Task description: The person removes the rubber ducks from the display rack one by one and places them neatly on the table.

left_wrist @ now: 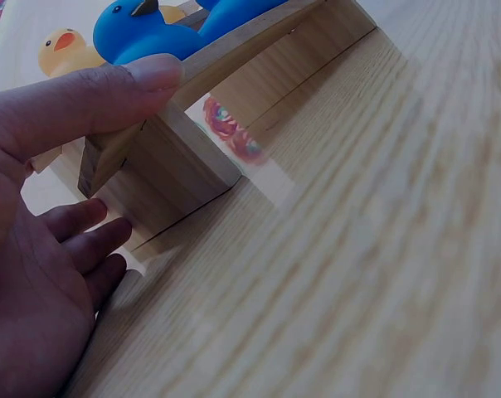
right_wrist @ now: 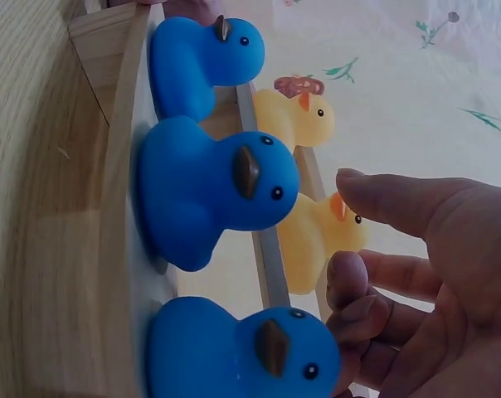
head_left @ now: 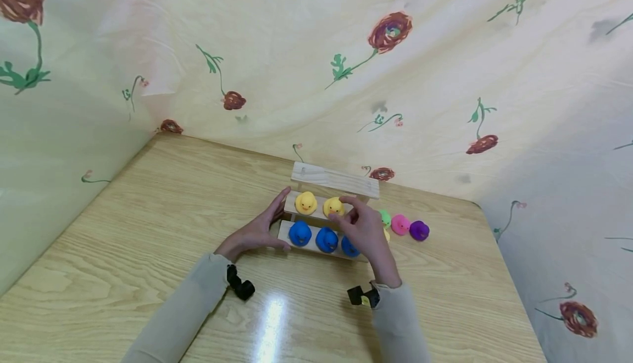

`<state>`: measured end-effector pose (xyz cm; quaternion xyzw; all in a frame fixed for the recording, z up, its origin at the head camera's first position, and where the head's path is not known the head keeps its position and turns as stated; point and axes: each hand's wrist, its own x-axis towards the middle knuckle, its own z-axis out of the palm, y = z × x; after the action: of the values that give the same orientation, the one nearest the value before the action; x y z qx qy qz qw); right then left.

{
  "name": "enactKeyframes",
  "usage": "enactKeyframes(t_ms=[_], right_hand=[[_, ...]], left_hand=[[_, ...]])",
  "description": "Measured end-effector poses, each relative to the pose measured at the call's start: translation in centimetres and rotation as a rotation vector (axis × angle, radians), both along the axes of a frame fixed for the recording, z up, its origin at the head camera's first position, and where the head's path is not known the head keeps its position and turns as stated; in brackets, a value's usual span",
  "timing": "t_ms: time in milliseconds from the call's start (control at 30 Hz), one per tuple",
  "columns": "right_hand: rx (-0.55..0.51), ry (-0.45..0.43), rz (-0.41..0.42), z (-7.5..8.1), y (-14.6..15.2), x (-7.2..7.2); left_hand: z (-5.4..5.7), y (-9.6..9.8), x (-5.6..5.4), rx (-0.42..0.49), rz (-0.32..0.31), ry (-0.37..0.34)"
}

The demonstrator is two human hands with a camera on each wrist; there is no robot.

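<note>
A tiered wooden stand (head_left: 336, 177) stands on the table, with blue rubber ducks (head_left: 299, 233) along its front step. Two yellow ducks sit on the step behind, one of them the left yellow duck (head_left: 306, 203). My left hand (head_left: 252, 234) holds the stand's left end, its thumb (left_wrist: 155, 75) on the front step's edge and the other fingers beside the end block. With thumb and fingers on either side of its head, my right hand (head_left: 365, 225) pinches the right yellow duck (right_wrist: 308, 245), which is upright on the middle step.
Right of the stand, a green duck (head_left: 385, 218), a pink duck (head_left: 400, 224) and a purple duck (head_left: 419, 230) are on the table (head_left: 470, 275). A bit of yellow shows beside my right wrist. Flowered cloth (head_left: 296, 77) hangs behind and at both sides.
</note>
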<state>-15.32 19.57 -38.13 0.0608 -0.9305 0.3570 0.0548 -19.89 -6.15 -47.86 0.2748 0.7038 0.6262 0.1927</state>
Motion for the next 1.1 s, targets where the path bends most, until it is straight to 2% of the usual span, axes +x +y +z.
enactKeyframes(t_ms=[567,1100], right_hand=[[0.049,0.042,-0.047,-0.31,-0.64,0.16],[0.039,0.019,-0.055,-0.23,-0.52,0.18]], left_hand=[[0.09,0.06,0.12,-0.012,0.008,-0.01],[0.16,-0.07,0.14,0.004,-0.007,0.001]])
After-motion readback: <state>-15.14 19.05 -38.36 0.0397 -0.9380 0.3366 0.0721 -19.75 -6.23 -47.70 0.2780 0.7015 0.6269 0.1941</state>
